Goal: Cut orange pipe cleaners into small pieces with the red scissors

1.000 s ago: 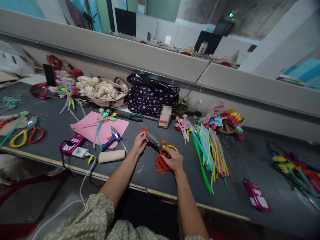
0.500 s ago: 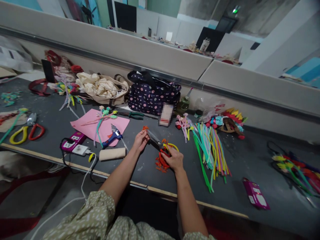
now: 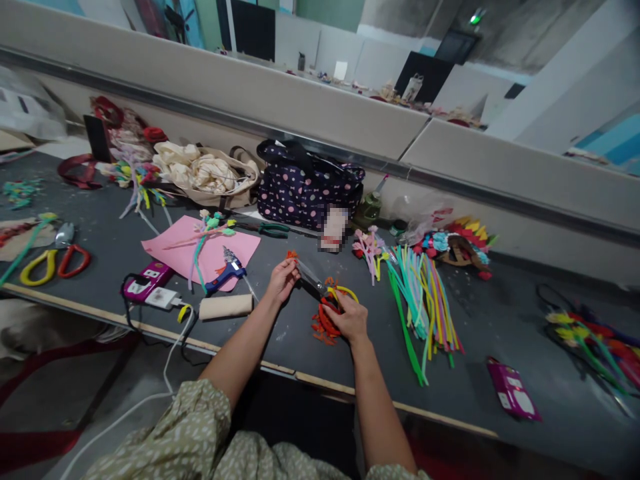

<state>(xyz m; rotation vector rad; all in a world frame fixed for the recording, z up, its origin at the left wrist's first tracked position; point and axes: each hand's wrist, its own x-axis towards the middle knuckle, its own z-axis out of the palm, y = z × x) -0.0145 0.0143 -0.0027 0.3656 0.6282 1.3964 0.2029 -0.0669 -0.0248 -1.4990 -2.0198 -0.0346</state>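
Note:
My left hand (image 3: 283, 283) pinches a small orange piece of pipe cleaner (image 3: 292, 255), its fuzzy tip showing above the fingers. In my right hand (image 3: 351, 317) are scissors (image 3: 321, 288) with one yellow and one red handle loop. Their blades are parted and point up and left, with the tips close to my left fingertips. Whether a blade touches the orange piece I cannot tell. Beneath the scissors and my right hand lies a loose heap of orange clippings (image 3: 324, 337), partly hidden by them.
Right of my hands lies a bundle of coloured pipe cleaners (image 3: 425, 300). To the left are a beige roll (image 3: 226, 307), a blue glue gun (image 3: 227, 272), pink paper (image 3: 165, 239) and a purple power strip (image 3: 150, 283). A dotted dark bag (image 3: 305, 190) stands behind.
My hands, the scissors and the orange piece hold nearly the same place. The whole view has shifted very slightly.

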